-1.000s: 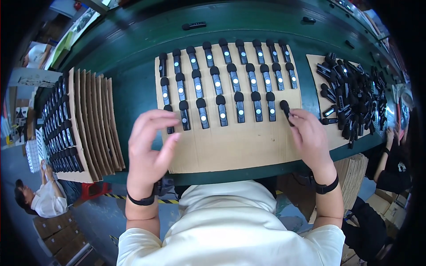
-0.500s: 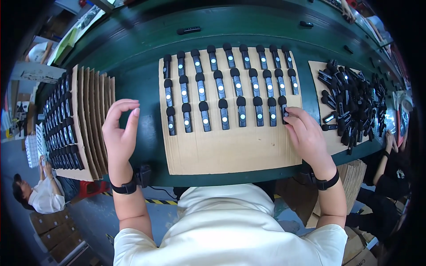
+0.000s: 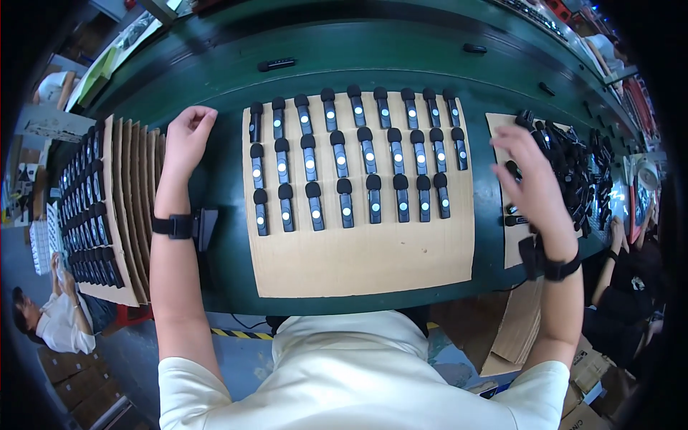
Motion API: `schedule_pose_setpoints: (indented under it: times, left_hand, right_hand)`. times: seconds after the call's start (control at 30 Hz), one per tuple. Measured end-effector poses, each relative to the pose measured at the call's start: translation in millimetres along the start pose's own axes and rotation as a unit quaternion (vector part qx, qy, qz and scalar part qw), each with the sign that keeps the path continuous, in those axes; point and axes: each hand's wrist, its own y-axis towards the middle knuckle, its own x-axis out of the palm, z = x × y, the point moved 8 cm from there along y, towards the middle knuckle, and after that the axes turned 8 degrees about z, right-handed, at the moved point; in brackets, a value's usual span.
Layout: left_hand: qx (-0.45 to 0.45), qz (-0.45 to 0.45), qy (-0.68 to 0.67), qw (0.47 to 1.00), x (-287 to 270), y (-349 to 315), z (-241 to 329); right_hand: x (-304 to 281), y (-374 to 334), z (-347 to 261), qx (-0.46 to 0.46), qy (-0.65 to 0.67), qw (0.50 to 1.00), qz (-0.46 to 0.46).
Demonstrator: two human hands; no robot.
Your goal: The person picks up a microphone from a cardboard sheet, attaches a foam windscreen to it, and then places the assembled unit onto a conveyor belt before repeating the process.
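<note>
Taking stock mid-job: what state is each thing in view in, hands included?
Left hand: raised, fingers curled, nothing visible in it.
Right hand: open, no grasp visible.
Black foam-tipped stick microphones: laid in three rows of nine, nine and eight.
Rectangular brown cardboard sheet: lying flat beneath those rows.
Loose black microphone pile: heaped, partly hidden by the right hand.
Layered brown cardboard stack: microphones in rows on its outer face.

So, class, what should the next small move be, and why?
Probably pick one from the pile of loose microphones: the open right hand hovers at its left side, and on the cardboard sheet the bottom row holds eight, the upper rows nine each.
</note>
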Motion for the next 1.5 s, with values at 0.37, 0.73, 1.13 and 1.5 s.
schedule_pose_setpoints:
  times: [0.37,0.73,1.13,1.5]
  left_hand:
    - [0.026,0.018,0.052,0.998,26.9,47.6,8.2]
    - [0.018,-0.054,0.11,0.992,61.8,69.9,19.7]
    - [0.011,-0.008,0.058,0.998,39.6,66.1,20.5]
    - [0.072,0.041,-0.247,0.966,-7.9,-120.4,163.4]
  right_hand:
    - [42.6,142.5,149.1,0.007,-0.129,0.992,-0.007]
    - [77.9,187.6,194.8,0.079,-0.232,0.966,-0.082]
    - [55.5,97.3,112.4,0.054,-0.164,0.962,-0.21]
    - [-5.4,23.3,-47.9,-0.032,0.089,0.995,0.013]
